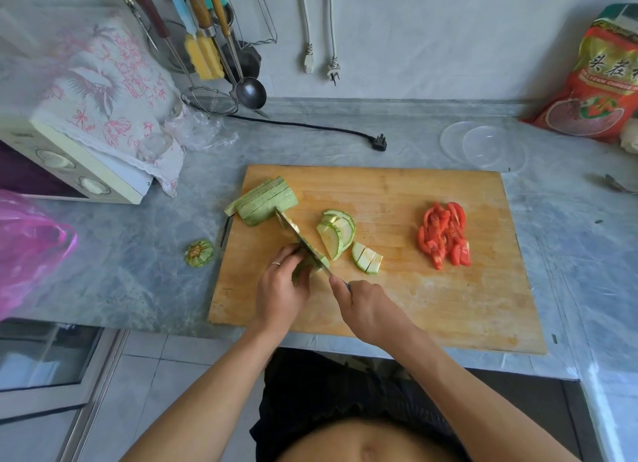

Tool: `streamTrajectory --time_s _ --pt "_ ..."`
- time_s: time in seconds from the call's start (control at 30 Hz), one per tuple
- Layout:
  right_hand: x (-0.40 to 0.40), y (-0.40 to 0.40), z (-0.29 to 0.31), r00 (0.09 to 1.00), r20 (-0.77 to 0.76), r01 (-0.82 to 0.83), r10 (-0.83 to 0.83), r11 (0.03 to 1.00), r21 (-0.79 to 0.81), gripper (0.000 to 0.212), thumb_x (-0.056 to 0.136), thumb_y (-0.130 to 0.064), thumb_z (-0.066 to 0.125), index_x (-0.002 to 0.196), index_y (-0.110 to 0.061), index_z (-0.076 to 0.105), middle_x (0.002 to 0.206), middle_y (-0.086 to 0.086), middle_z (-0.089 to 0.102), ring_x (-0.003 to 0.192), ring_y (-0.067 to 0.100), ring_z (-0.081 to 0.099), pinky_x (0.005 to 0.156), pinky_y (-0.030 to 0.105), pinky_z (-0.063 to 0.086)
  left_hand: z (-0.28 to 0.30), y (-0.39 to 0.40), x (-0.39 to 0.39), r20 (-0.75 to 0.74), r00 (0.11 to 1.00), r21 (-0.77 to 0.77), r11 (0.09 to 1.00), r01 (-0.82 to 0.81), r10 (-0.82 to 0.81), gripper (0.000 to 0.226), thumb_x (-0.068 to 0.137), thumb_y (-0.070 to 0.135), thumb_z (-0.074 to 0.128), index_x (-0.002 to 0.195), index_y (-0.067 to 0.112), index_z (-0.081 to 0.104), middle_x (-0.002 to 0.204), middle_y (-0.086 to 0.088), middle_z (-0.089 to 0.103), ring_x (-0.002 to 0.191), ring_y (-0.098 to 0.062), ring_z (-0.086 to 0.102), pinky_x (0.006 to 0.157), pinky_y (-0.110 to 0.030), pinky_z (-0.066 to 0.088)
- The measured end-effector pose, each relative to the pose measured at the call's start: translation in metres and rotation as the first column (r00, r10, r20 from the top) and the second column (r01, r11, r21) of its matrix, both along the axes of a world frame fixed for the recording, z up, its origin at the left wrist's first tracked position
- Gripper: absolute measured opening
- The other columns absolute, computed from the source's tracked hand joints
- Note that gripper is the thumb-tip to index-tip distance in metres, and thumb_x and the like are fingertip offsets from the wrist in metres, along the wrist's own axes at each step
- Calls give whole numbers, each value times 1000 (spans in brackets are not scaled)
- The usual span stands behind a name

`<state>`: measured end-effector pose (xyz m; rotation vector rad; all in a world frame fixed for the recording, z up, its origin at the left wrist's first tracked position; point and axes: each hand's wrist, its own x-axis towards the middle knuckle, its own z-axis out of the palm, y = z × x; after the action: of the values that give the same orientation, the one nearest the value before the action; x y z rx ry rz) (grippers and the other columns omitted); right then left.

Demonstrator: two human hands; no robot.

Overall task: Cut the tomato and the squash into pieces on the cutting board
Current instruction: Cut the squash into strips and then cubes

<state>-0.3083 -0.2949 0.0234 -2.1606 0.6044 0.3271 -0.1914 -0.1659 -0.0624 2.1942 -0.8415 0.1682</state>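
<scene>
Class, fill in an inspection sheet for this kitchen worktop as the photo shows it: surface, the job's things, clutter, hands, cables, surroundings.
Surface: wooden cutting board on a grey marble counter.
Job's things: tomato slices piled at the board's right; cut squash pieces mid-board; sliced squash slab at its far left corner.
Clutter: squash stem end, pink bag, clear lids.
Hands: left hand holds squash; right hand grips the knife.
Cables: black plug lying unplugged; two white cords hanging.
Surroundings: hanging utensils, cloth-covered appliance.
</scene>
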Motion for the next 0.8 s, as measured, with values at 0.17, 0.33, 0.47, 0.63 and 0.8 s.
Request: streamTrajectory --time_s 0.17,0.33,0.47,0.63,0.8 --pt "9 -2 -8 1000 -8 25 -25 1000 8 56 102 -52 26 65 -12 38 60 6 43 55 22 40 60 42 40 -2 -1 0 3 1000 15 1000 5 -5 23 87 8 68 110 7 72 118 -3 69 108 -22 66 84 -38 56" --pt "3 -4 -12 999 -27 -38 37 999 -36 57 102 -52 25 67 -10 42 61 5 45 55 21 42 63 43 43 1 0 0 -21 1000 23 1000 8 -8 28 83 2 69 111 7 72 119 -3 68 110 -21 66 85 -39 56" --pt "-12 -15 -15 994 -91 -66 62 997 -37 64 99 -56 17 83 -8 56 70 7 54 67 24 50 64 35 42 2 -1 -2 -23 1000 6 1000 -14 14 31 79 -4 70 109 4 72 119 -5 69 110 -22 66 88 -38 56" --pt "3 -14 -12 1000 -22 7 -6 999 42 57 101 -53 27 63 -12 37 57 5 44 48 20 44 51 38 44 -3 -2 -5 -27 999 6 1000 -30 30 30 81 -3 71 110 2 71 120 -5 68 111 -24 66 89 -41 56" --pt "5 -31 -17 989 -97 129 -107 959 252 66 97 -64 24 71 -9 49 56 6 50 38 19 46 40 25 41 -2 0 -5 -33 999 10 999 -34 34 31 79 -3 76 109 2 72 121 -7 69 108 -23 67 90 -38 56"
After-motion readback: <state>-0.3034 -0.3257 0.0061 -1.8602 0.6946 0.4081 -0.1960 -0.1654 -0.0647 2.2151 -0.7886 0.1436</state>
